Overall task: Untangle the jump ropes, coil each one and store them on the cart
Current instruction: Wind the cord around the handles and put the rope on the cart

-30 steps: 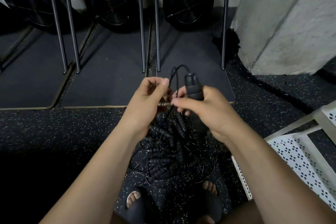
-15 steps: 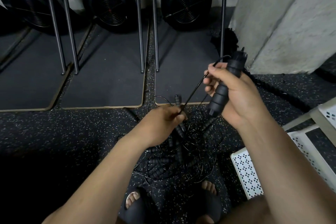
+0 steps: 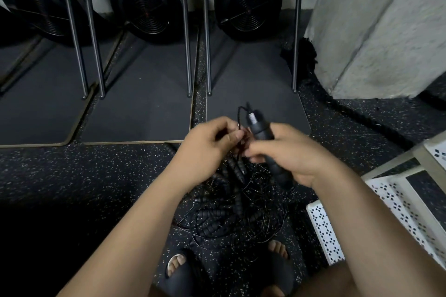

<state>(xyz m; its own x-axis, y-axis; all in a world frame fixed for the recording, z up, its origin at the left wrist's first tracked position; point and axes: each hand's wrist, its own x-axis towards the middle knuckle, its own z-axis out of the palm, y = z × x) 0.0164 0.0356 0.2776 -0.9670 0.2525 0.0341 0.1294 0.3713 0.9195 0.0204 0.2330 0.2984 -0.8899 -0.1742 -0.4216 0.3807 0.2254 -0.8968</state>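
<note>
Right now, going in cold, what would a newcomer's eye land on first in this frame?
The two hands at centre draw the eye first: the right hand grips a black jump-rope handle while the left hand pinches a thin cord beside it. Below them a tangled pile of ropes lies on the speckled floor. The white perforated cart sits at the right edge.

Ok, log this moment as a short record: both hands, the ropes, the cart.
left grip: pinches thin cord near the handle
right grip: holds black rope handle, tilted, cord end up
rope pile: tangled heap on speckled floor
cart: white perforated shelf at right, no rope on visible part
coiled ropes: none visible
</note>
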